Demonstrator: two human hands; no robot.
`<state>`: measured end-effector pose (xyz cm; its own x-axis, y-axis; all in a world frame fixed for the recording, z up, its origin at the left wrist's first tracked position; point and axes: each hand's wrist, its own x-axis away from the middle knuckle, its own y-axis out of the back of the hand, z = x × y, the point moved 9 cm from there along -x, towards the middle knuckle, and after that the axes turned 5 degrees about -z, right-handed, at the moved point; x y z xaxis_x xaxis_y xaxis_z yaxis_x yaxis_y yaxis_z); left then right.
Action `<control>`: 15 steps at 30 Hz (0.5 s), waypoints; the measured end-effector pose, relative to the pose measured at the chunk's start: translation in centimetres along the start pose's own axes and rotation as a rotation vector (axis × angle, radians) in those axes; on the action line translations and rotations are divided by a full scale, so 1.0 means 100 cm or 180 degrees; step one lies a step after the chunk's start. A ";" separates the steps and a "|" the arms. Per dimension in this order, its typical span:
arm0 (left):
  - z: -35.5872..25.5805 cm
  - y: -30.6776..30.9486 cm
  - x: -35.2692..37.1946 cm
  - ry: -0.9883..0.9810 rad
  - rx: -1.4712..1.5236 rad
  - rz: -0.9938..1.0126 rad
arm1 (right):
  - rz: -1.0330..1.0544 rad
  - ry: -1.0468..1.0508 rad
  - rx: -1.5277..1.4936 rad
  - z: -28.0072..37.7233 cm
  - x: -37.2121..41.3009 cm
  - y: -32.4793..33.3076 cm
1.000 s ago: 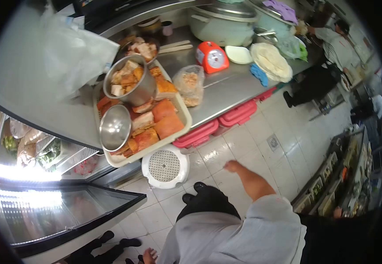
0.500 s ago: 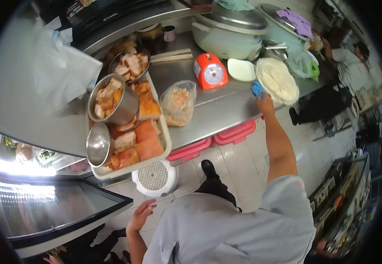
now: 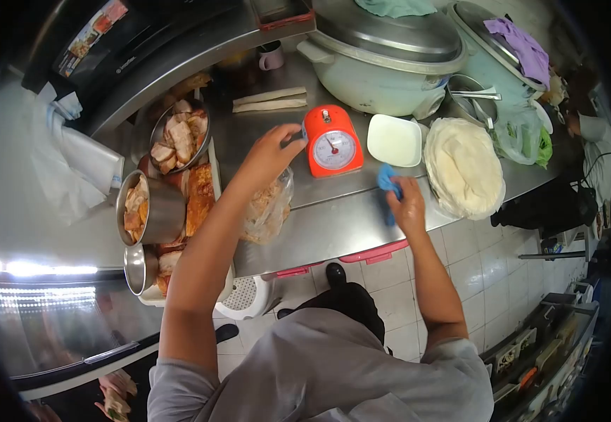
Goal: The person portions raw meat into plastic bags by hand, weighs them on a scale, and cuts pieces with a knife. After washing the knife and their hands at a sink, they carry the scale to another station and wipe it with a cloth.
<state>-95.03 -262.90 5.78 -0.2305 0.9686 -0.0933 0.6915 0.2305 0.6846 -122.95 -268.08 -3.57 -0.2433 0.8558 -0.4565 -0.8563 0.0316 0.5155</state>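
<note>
At the left side of the orange kitchen scale [image 3: 334, 150], my left hand [image 3: 271, 153] reaches in with thumb and fingers apart, fingertips close to the casing and nothing held. My right hand [image 3: 409, 205] pinches a blue cloth [image 3: 387, 180] over the steel counter [image 3: 326, 232], in front of a white square dish [image 3: 395, 141]. To the right of that hand lies a stack of thin pale sheets [image 3: 464, 169]. A clear plastic bag [image 3: 270, 211] of crumbly food sits below my left forearm, partly covered by it.
Cut pork pieces fill a metal bowl [image 3: 181, 137] and a steel pot [image 3: 157, 211] at the left. Large lidded pots [image 3: 390, 77] stand along the back. Two pale sticks [image 3: 270, 104] lie behind the scale. Another person [image 3: 601, 151] stands at the far right.
My left hand has risen from beside my body to the scale. My right hand has moved left with the blue cloth, away from the pale sheets to the front of the dish.
</note>
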 end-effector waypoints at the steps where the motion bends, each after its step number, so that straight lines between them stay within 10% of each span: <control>1: 0.002 -0.011 -0.021 0.0019 -0.0132 -0.0013 | -0.0138 0.0202 0.0025 0.021 -0.013 -0.006; 6: 0.029 -0.060 -0.104 -0.0352 -0.0518 -0.0107 | -0.0638 0.0954 0.0068 0.075 -0.068 -0.060; 15: 0.076 -0.104 -0.122 0.0251 -0.0658 0.0719 | 0.0434 0.1669 0.0576 0.034 -0.005 -0.138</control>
<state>-94.22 -276.43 -5.75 -0.1449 0.9810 0.1287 0.5794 -0.0213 0.8148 -109.48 -267.20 -7.93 -0.5791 0.4892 -0.6522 -0.7209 0.0664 0.6899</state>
